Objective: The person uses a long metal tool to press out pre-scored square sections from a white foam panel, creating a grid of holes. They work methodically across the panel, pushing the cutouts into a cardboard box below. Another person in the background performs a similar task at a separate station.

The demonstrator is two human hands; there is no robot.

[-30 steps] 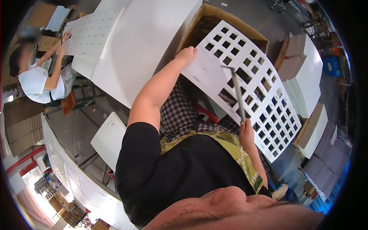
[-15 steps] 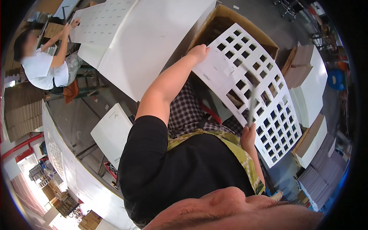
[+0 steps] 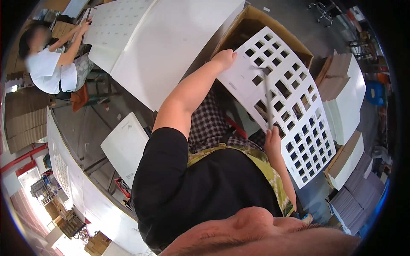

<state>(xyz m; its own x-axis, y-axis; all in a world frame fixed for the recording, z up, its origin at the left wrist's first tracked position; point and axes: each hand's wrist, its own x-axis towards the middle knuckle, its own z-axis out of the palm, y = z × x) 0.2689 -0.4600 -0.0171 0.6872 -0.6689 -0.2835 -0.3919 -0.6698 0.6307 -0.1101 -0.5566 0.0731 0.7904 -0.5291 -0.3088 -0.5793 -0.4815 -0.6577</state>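
A white board (image 3: 239, 81) with rows of square cutouts lies tilted across in front of me, its far part over an open cardboard box. My left hand (image 3: 225, 59) is closed on the board's left edge near the far corner. In my right hand (image 3: 273, 138) is a long thin grey rod (image 3: 268, 100), held at its near end beside the board's near edge. The rod reaches over the cutouts, and its bent far end lies near a hole in the upper left part. Several holes show dark through the board.
The brown cardboard box (image 3: 294, 40) stands under the board's far end. Large white sheets (image 3: 179, 38) cover a table at the left. Stacked boards (image 3: 348, 102) stand at the right. A co-worker (image 3: 47, 68) sits at the far left, holding a similar rod over printed sheets.
My right hand and the rod have moved left and slightly away from me. A white flap in the board's upper left part has given way to an open square hole.
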